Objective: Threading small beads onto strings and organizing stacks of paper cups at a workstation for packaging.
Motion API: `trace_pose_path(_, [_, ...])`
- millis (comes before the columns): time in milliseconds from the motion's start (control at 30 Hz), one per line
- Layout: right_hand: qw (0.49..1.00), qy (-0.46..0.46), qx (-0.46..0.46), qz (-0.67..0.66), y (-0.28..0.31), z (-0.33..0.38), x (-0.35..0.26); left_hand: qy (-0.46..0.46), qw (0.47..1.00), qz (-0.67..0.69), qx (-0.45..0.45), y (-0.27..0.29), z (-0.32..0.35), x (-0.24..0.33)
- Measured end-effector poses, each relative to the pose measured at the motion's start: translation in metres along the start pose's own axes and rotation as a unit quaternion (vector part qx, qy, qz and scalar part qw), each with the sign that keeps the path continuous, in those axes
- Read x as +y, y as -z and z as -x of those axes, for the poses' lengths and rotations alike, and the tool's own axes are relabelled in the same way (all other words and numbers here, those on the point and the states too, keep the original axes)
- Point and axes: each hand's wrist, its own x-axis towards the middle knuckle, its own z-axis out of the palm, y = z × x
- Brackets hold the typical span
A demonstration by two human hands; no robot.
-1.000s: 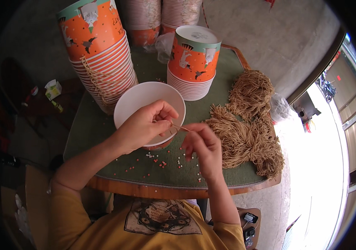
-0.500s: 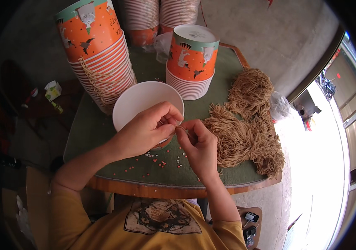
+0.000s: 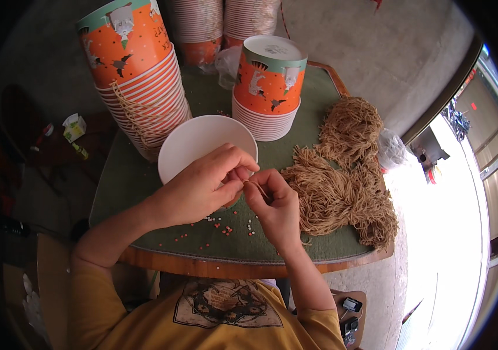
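Head view. The left hand (image 3: 202, 186) and the right hand (image 3: 272, 204) are meeting over the near rim of a white paper cup (image 3: 199, 146), which is lying on the green tabletop (image 3: 120, 192) with its open mouth turned up toward the camera. Both hands are pinching closed on a short tan string (image 3: 256, 188); the fingertips are touching, and the string's ends are mostly hidden between them, so it cannot be told whether it is already passing through the cup wall.

Judged from this pose, the step is going best when the pinch is kept close to the string's tip, the cup rim is steadied by the left fingers, and the work is kept over the tabletop so that nothing drops.

Count: one cup is in hand; four stacks of orange printed cups are standing behind it, one tall stack (image 3: 135, 76) at the left, one short stack (image 3: 267, 87) in the middle, and two (image 3: 202, 26) at the far edge. One large heap of tan strings (image 3: 342, 175) is lying just right of the hands. Small punched dots (image 3: 225, 228), red and white, are scattered near the wrists, too many and too small for counting.
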Motion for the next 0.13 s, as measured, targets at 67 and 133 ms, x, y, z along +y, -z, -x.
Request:
trace_pose_path(67, [1.0,0.003,0.002,0.005,-0.0013,-0.0003,-0.0001,-0.047,0.997,-0.061,0.006,0.0007,0.0012,-0.0009])
trace_pose_path(133, [1.0,0.005,0.005,0.012,-0.0021,-0.0003,-0.0007,-0.03,0.991,-0.134,-0.002,0.0023,0.0033,-0.0005])
